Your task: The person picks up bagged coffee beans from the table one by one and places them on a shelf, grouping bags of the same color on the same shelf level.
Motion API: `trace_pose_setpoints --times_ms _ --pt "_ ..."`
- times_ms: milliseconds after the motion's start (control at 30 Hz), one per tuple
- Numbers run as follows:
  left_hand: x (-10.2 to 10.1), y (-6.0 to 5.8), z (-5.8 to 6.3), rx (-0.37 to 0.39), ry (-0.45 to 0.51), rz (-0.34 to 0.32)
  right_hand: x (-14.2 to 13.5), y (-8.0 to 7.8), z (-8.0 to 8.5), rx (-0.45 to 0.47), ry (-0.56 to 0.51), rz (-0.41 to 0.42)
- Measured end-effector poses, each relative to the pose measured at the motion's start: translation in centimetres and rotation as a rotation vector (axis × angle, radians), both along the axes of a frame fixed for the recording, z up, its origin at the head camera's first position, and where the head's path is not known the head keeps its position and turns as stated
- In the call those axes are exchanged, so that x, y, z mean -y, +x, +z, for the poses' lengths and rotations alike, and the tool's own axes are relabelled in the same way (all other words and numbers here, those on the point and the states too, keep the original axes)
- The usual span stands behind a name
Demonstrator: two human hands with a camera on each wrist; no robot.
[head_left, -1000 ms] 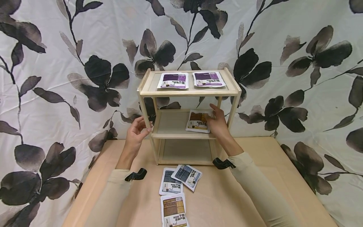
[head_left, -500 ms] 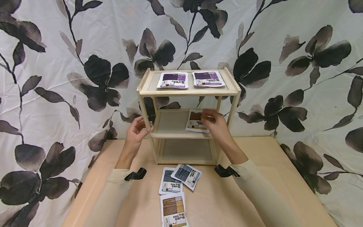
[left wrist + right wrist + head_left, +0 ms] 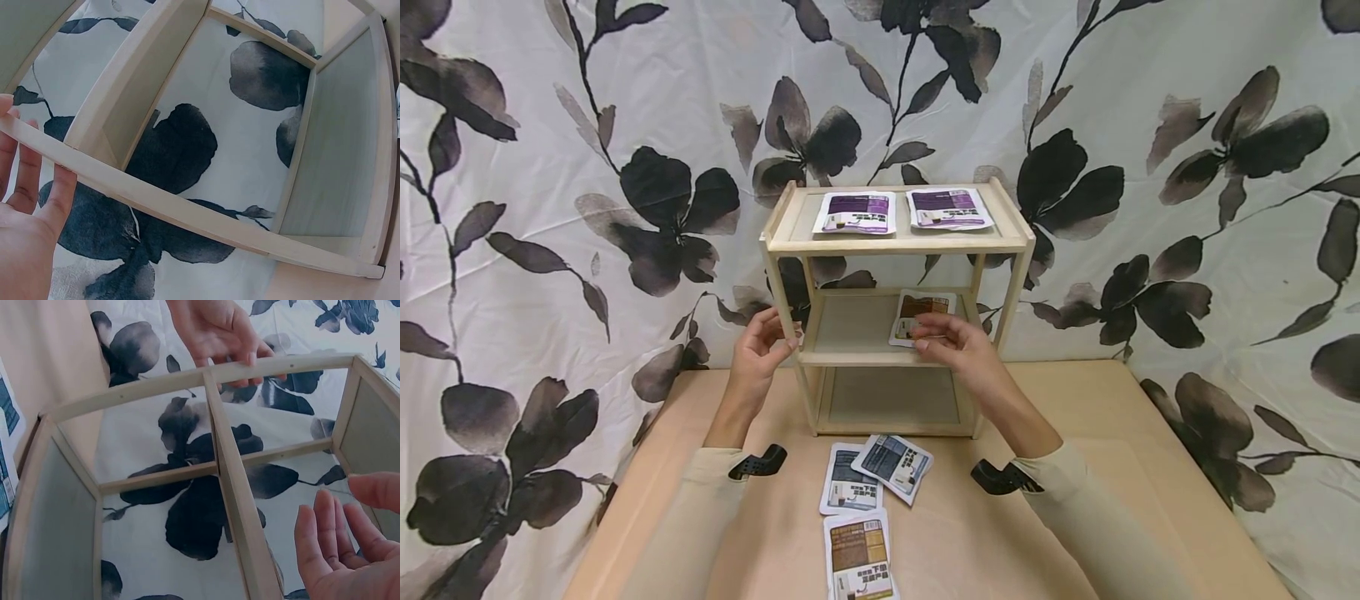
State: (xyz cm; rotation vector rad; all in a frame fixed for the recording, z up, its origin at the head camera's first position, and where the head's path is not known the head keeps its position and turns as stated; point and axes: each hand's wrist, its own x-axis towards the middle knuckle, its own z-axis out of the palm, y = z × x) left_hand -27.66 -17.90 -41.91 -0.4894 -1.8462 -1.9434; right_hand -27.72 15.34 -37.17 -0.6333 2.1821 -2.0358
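A small three-tier wooden rack (image 3: 895, 247) stands on the table. My left hand (image 3: 757, 350) holds its left front post (image 3: 181, 206), thumb on one side and fingers on the other. My right hand (image 3: 958, 348) hovers at the front of the middle tier, fingers loosely extended and nothing in them; the right wrist view also shows these fingers (image 3: 325, 531) apart from the wood. Behind that hand, a brown-and-white packet (image 3: 917, 303) lies flat on the right part of the middle tier, partly covered by the fingers. Two purple-and-white packets (image 3: 856, 212) lie side by side on top.
On the table (image 3: 1075, 417) before the rack, two blue-and-white packets (image 3: 897, 463) overlap. Nearer to me is another brown-and-white packet (image 3: 859, 550), cut off by the frame's lower edge. A floral cloth (image 3: 1187, 167) hangs behind the rack.
My right hand has come off the brown-and-white packet on the middle tier and drawn back toward me and slightly left. The left hand and the packets have stayed put.
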Motion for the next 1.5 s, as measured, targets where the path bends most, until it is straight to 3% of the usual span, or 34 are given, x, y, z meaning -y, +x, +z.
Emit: trace_pose_setpoints --times_ms 367,833,1033,1500 --pt "0.0 0.2 -0.1 0.011 -0.007 0.007 0.3 1.3 -1.5 0.035 0.015 0.163" --pt "-0.1 0.2 0.1 -0.016 0.022 0.001 0.5 2.2 -3.1 0.036 0.137 0.24" --pt "-0.2 0.3 0.3 -0.014 0.025 0.018 0.7 2.5 -4.1 0.08 0.141 0.265" --pt "-0.2 0.0 0.2 -0.009 0.023 0.018 2.0 3.8 -8.5 0.177 0.123 0.368"
